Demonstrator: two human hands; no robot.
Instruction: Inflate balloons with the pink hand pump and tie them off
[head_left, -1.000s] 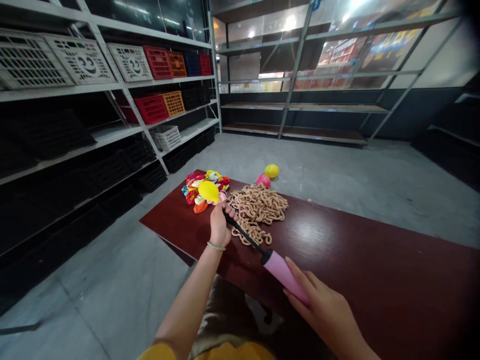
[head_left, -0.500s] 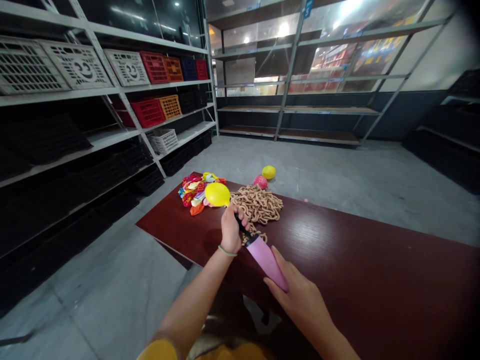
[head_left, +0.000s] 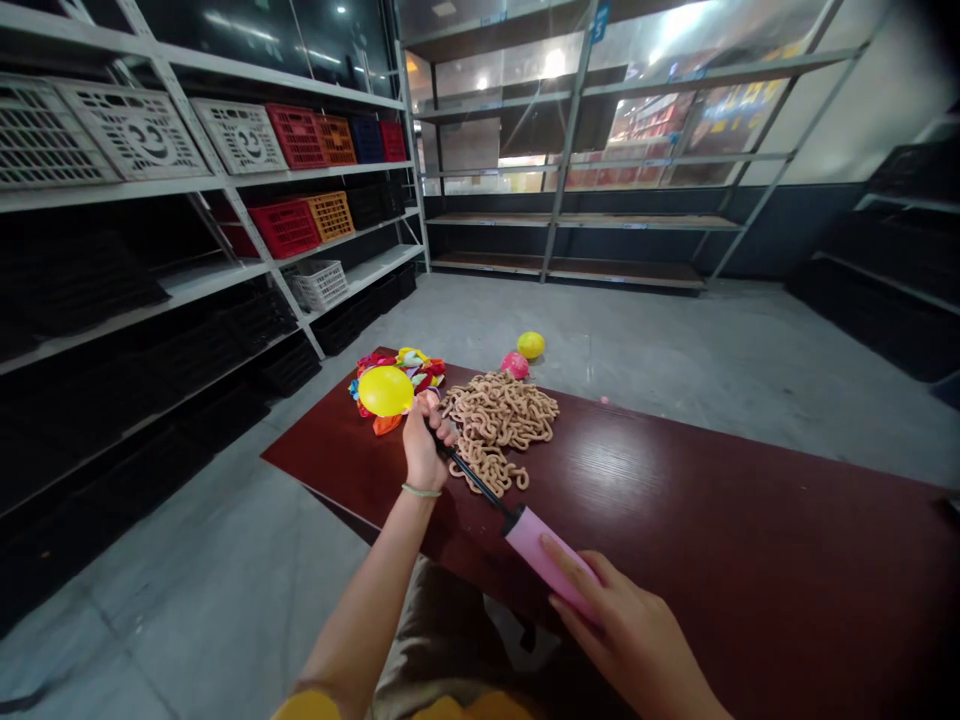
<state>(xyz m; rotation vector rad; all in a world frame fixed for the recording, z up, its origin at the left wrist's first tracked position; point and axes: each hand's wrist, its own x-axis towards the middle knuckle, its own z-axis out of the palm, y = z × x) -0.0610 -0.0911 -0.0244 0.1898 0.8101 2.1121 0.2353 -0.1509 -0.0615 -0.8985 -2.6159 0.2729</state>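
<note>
The left hand (head_left: 424, 452) is gripping a slim rod (head_left: 478, 480), a glossy oval balloon (head_left: 385, 391) at its eleven o'clock, the right hand (head_left: 628, 618) clasping a smooth tube (head_left: 534, 545) at its four.

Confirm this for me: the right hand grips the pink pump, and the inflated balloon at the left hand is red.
Not quite: the inflated balloon at the left hand is yellow, not red, as the head view shows. The right hand does grip the pink pump.
</note>
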